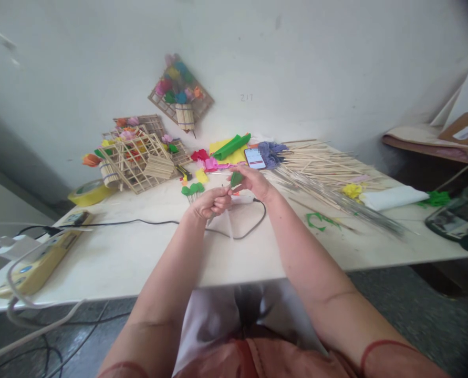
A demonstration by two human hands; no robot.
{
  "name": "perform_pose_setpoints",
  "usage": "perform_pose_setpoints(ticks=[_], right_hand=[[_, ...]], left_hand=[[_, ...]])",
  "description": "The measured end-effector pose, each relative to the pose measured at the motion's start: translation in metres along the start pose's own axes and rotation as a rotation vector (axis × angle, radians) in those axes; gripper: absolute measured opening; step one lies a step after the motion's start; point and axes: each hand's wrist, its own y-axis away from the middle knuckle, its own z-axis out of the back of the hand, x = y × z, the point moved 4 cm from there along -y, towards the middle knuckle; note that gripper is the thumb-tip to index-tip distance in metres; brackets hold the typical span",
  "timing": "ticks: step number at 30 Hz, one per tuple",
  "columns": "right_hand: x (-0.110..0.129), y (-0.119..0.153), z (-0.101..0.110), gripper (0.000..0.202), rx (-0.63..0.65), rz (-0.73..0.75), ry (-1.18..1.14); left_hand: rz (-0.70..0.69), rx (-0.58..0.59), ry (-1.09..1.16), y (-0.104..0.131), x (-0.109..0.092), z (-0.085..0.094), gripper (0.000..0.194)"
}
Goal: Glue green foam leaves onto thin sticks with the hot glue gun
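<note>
My left hand (215, 203) is closed around the thin stem of a small green crepe-paper flower (236, 179), above the middle of the table. My right hand (254, 181) comes in from the other side, its fingers curled against the green paper. Just below the hands lies a white tool (242, 200) on a black cord, partly hidden by them. Several finished green paper pieces on stems (193, 188) lie left of my left hand. Behind the hands are a green paper roll (232, 147), pink paper scraps (211, 165) and a phone (255, 158).
Stick lattices with paper flowers (135, 157) pile up at the back left, by yellow tape (90, 193). One flower lattice (184, 97) hangs on the wall. Wooden sticks (316, 160) and thin wires (344, 202) spread right. A power strip (47, 254) with cables sits at left.
</note>
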Motion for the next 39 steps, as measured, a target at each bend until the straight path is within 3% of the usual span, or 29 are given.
perform_pose_setpoints(ticks=[5, 15, 22, 27, 32, 39], right_hand=[[-0.002, -0.001, 0.004, 0.029, 0.039, 0.042, 0.044], [-0.007, -0.004, 0.008, 0.026, -0.117, 0.022, 0.085], [-0.007, -0.001, 0.004, 0.033, -0.081, -0.013, 0.125], [-0.008, 0.003, 0.002, 0.041, -0.095, -0.079, 0.317], [-0.009, 0.003, 0.000, 0.031, -0.192, -0.088, 0.392], [-0.005, 0.000, 0.000, 0.017, -0.276, 0.002, 0.446]], left_hand=[[0.018, 0.020, 0.072, 0.001, 0.001, 0.000, 0.016], [-0.038, -0.022, 0.015, -0.006, 0.004, -0.004, 0.017], [-0.039, -0.067, -0.009, -0.004, 0.002, -0.005, 0.015], [-0.031, -0.133, -0.129, -0.006, 0.004, -0.007, 0.017], [-0.127, -0.203, -0.323, -0.009, 0.005, -0.007, 0.021], [-0.308, -0.206, -0.477, -0.010, 0.002, -0.010, 0.026]])
